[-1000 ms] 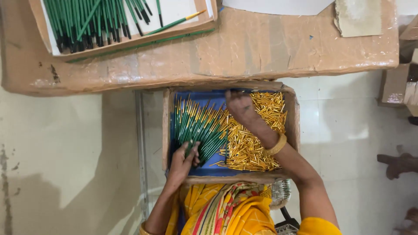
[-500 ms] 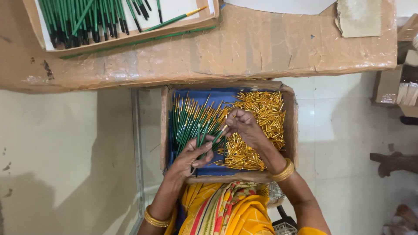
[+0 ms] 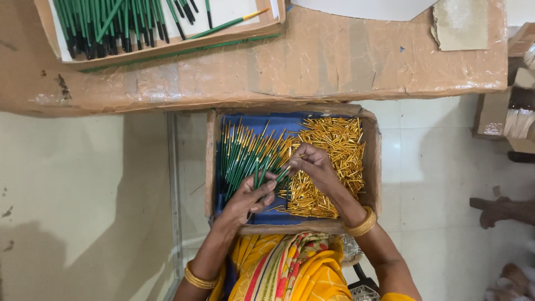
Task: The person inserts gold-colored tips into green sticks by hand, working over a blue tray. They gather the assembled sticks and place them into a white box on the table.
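Left hand (image 3: 252, 196) closed around a green stick (image 3: 267, 181), long axis slanting up and to the right toward the right hand (image 3: 313, 163). Right fingertips pinched, seemingly on a gold cap, too small to confirm, just beside the stick's upper end. Both over the cardboard box (image 3: 210, 167): green sticks (image 3: 242, 156) heaped left, gold caps (image 3: 334, 145) heaped right, nearer the right hand.

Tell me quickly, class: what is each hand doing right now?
Left hand: closed around a green stick over the cardboard box.
Right hand: fingers pinched at that stick's tip, beside the gold caps; what it pinches cannot be told.
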